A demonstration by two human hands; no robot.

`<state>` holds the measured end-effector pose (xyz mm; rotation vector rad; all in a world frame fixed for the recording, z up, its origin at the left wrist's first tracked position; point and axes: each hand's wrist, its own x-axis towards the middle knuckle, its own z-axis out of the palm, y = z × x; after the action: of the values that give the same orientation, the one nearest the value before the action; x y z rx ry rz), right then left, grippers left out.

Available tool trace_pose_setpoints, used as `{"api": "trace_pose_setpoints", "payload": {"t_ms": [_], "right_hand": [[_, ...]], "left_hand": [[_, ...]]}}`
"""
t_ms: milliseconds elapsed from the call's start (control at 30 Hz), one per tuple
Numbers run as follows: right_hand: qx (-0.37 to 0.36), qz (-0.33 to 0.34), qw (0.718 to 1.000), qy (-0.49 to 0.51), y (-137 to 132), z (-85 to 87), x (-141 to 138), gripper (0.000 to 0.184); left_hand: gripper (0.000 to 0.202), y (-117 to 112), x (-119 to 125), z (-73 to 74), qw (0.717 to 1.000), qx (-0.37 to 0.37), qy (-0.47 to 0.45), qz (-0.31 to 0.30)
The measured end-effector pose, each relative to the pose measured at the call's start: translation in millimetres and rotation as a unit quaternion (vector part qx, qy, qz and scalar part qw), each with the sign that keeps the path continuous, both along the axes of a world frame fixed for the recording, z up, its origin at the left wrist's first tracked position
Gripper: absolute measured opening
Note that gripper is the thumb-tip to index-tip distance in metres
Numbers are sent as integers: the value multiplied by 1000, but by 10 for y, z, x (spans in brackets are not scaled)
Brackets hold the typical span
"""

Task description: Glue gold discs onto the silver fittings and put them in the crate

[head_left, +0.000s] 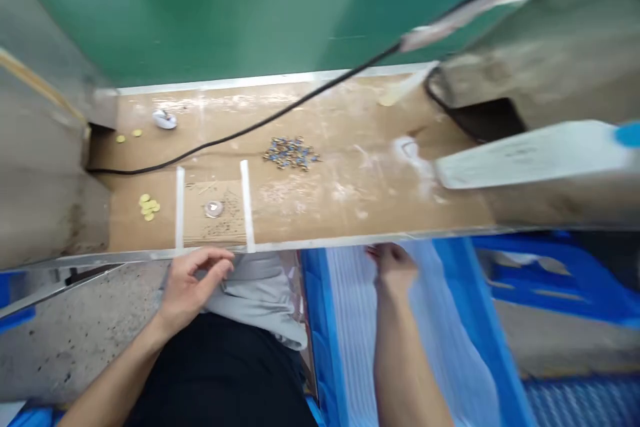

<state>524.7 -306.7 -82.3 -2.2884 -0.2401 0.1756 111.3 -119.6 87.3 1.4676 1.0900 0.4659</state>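
My left hand (193,283) hovers at the bench's front edge, just below a square of brown card (227,213) between two white strips. Its fingers are loosely bent, with a small gap between thumb and forefinger and nothing visible in it. On the card lies a small round silvery disc (214,209). My right hand (394,263) reaches over a blue crate (450,280) holding a stack of white, thin-layered sheets (355,320). The right fingertips are blurred and partly hidden near the bench edge, so what they touch is unclear.
A pile of small brass-and-blue parts (291,153) sits mid-bench. Yellow discs (149,207) and a white rounded object (165,119) lie at left. A black cable (250,127) crosses the bench. Metal housings flank it, and a pale long box (530,153) juts in from the right.
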Motion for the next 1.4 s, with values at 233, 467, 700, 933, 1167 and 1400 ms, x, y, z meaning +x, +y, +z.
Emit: {"api": "trace_pose_setpoints", "payload": {"t_ms": [233, 467, 700, 933, 1167, 1400], "right_hand": [[286, -165, 929, -170, 255, 526, -388, 52], [282, 104, 945, -130, 934, 1285, -1148, 30], [152, 296, 937, -111, 1541, 1304, -1082, 26], [24, 319, 936, -144, 1910, 1341, -739, 23], [-14, 362, 926, -104, 1994, 1410, -714, 20], [-24, 415, 906, -75, 1676, 1505, -734, 20]], "left_hand": [[25, 703, -728, 189, 899, 349, 229, 130], [25, 825, -754, 15, 871, 389, 290, 82], [22, 852, -786, 30, 876, 388, 280, 66], [22, 831, -862, 81, 917, 313, 236, 74], [24, 773, -938, 68, 933, 286, 210, 66], [24, 747, -1002, 86, 932, 280, 229, 17]]}}
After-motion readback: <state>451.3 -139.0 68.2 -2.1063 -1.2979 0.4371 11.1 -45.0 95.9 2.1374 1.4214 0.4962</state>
